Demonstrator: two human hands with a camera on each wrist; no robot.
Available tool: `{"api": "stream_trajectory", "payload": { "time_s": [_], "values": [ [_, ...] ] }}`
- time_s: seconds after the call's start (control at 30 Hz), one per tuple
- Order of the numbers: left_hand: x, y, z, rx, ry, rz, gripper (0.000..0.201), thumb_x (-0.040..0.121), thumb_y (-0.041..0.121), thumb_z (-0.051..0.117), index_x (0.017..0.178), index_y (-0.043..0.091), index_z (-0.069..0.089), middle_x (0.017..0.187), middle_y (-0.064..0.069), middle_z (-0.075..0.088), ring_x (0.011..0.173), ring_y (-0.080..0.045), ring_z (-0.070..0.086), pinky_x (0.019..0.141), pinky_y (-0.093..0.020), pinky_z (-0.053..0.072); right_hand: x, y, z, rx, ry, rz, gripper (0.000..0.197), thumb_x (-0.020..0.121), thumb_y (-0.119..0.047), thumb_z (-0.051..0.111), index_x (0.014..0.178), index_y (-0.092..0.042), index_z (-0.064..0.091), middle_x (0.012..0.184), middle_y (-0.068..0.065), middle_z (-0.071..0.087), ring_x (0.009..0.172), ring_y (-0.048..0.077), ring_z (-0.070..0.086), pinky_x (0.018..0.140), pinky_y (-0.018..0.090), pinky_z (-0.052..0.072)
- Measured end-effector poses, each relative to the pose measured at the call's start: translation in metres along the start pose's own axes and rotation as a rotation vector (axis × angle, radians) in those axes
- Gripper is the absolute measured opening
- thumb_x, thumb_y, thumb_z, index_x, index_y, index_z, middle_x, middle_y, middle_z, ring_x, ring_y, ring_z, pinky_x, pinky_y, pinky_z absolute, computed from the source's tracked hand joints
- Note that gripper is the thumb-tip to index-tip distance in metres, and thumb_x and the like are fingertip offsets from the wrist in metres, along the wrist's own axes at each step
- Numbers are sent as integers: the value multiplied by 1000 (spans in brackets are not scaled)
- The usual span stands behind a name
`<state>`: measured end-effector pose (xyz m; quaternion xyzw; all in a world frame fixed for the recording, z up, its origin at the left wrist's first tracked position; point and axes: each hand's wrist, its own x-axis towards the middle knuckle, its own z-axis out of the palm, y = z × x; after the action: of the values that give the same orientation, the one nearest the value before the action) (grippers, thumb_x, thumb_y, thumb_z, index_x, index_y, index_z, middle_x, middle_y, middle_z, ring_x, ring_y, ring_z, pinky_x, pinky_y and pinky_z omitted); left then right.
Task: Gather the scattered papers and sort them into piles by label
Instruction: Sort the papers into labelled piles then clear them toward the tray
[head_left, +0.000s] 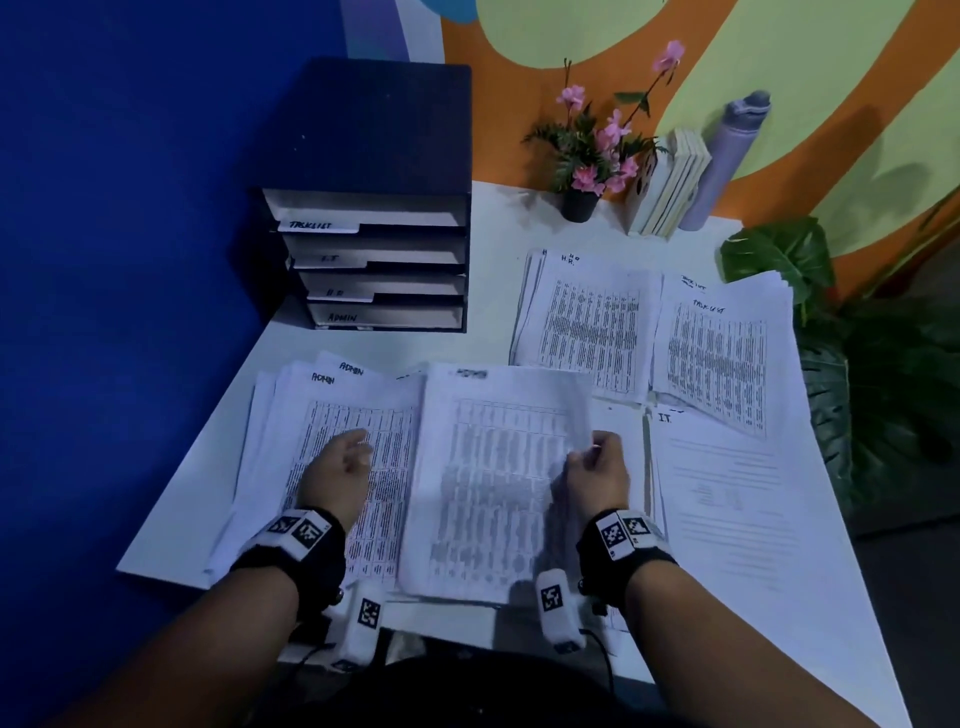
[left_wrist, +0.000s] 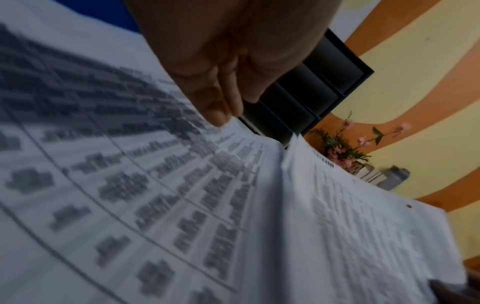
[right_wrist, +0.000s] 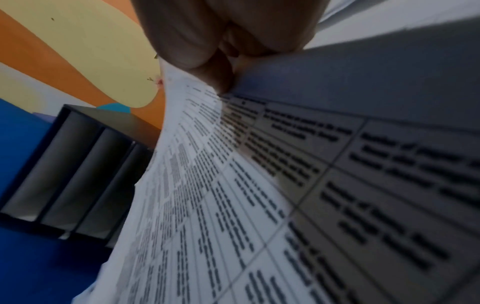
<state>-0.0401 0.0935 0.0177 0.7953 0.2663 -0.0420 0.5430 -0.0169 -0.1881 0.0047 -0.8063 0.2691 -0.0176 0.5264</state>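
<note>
Where the right hand (head_left: 597, 475) pinches, thumb and fingers (right_wrist: 207, 61) are pressed together on the right edge of a lifted sheet (head_left: 498, 483), a printed table headed ADMIN that bows up off the papers beneath it. Left of that grip, the left hand (head_left: 340, 475) lies on the ADMIN pile (head_left: 332, 447), its fingers (left_wrist: 215, 107) relaxed and nearly straight, tips resting on the top page and curled round nothing. The lifted sheet's left edge overlaps that pile. Just right of the pinching grip lies the I.T. pile (head_left: 727, 499), flat on the white surface (head_left: 483, 234). Beyond the grip sit the H.R. pile (head_left: 587, 322) and, touching its right side, the TASK LIST pile (head_left: 722, 348). Farther off to the left stands a dark tray rack (head_left: 374, 208) with four labelled shelves. At the surface's far edge stand a pot of pink flowers (head_left: 587, 156), some upright books (head_left: 665, 187) and a grey bottle (head_left: 727, 161).
</note>
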Motion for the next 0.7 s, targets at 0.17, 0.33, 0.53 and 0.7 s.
{"api": "stream_trajectory", "payload": {
  "time_s": [0.17,0.33,0.53,0.7],
  "values": [
    [18,-20,-25,570,-25,147,58,98,27,49,151,18,27,161,-5,13,147,-23,15,118,-41,19,11,-2,-30,-156,5,39,53,92,-2,48,140,-20,33,103,13,57,96,34,59,77,34,44],
    [20,-41,-41,979,-149,-48,87,87,74,21,153,23,-5,160,-4,-18,147,-25,-15,116,-55,1,10,-10,-17,-528,107,-111,65,83,-1,57,144,-17,40,144,17,40,128,40,39,103,50,37],
    [6,-59,-38,1073,-277,-13,88,85,78,13,152,27,-11,157,-2,-28,145,-28,-21,116,-56,-6,-24,-30,42,-277,-415,-163,48,95,-34,57,138,-16,46,116,2,59,105,20,59,96,40,51],
    [-9,-62,-31,1070,-416,124,79,88,73,19,151,35,-11,156,2,-30,144,-28,-26,115,-54,-8,-47,-34,86,-366,-537,-58,43,90,-50,59,105,-9,52,90,1,60,81,18,58,73,32,50]
  ]
}}
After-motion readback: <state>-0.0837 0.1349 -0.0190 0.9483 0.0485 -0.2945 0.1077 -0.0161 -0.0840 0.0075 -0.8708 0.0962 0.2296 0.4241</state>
